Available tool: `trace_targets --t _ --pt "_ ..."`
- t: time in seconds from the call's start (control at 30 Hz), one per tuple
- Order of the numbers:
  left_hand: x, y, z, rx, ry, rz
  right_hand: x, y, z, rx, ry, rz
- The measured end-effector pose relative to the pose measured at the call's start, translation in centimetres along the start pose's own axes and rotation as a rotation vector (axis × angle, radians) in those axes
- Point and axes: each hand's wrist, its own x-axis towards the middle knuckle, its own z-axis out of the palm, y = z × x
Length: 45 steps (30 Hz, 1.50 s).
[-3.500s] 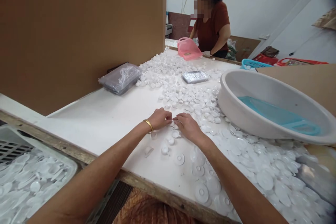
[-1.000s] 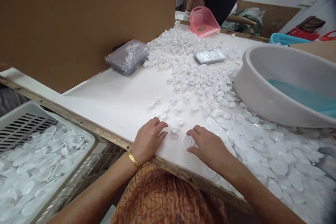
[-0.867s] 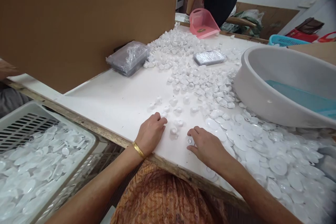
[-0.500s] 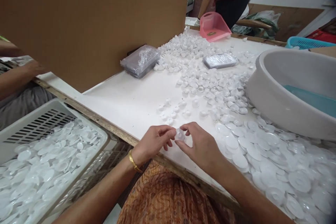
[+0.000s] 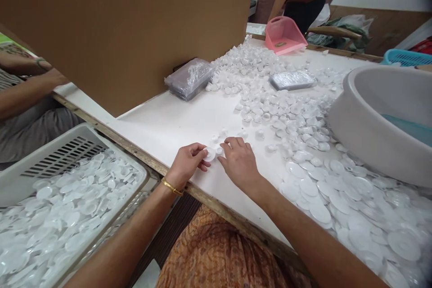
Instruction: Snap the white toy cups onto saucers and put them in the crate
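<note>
Between its thumb and fingers my left hand (image 5: 186,164) pinches a round white plastic disc (image 5: 209,155). My right hand (image 5: 239,162) is just beside it, thumb and forefinger closed about a small white plastic cap (image 5: 219,151). Whether the cap still rests on the table cannot be made out. Just beyond my fingers lie several more small caps (image 5: 215,138). To the right, larger white discs (image 5: 319,210) spread over the tabletop, with a long heap of small caps (image 5: 248,60) behind them.
At my left stands a grey basket (image 5: 69,144) full of white pieces. A large grey tub (image 5: 340,112) occupies the right side. Plastic-wrapped packs (image 5: 191,78), a pink dustpan (image 5: 286,38) and a tall brown cardboard panel (image 5: 135,31) stand further back. Co-workers are at left and behind.
Both hands have moved slightly left and away from me. They were together on one white piece; now the left keeps a disc while the right has come to a small cap beside it.
</note>
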Motion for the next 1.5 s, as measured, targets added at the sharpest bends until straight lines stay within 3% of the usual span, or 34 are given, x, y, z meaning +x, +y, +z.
trace_targets --t 0.13,0.2,0.33,0.5,0.73,1.0,1.2,1.37,1.5 --pt "0.5 -0.7 -0.4 0.413 0.186 0.225 0.4 -0.7 1.0 0.013 0.006 -0.006" --pt "0.5 -1.0 -0.3 0.627 0.221 0.346 0.2 -1.1 1.4 0.036 0.030 -0.013" --pt "0.1 -1.4 0.5 0.861 0.175 0.537 -0.2 -1.3 2.1 0.069 0.061 -0.006" --pt "-0.7 -2.1 0.7 0.949 0.083 0.739 -0.3 -0.8 2.6 0.074 0.059 0.006" --pt "-1.4 -2.3 0.1 1.164 0.012 0.913 -0.2 -0.3 2.5 0.095 0.067 0.006" --pt "-1.1 -2.0 0.5 1.186 -0.037 0.922 -0.3 -0.2 2.1 0.084 0.053 0.027" --pt "-2.5 0.0 1.3 1.408 -0.212 0.786 -1.6 -1.0 0.1 0.022 0.104 -0.114" --pt "-2.5 -0.9 1.0 1.360 -0.131 0.758 -2.3 -0.9 0.7 0.001 0.137 -0.254" --pt "-3.0 -1.8 0.6 1.248 -0.088 0.776 -3.0 -1.2 0.8 -0.027 0.107 -0.254"
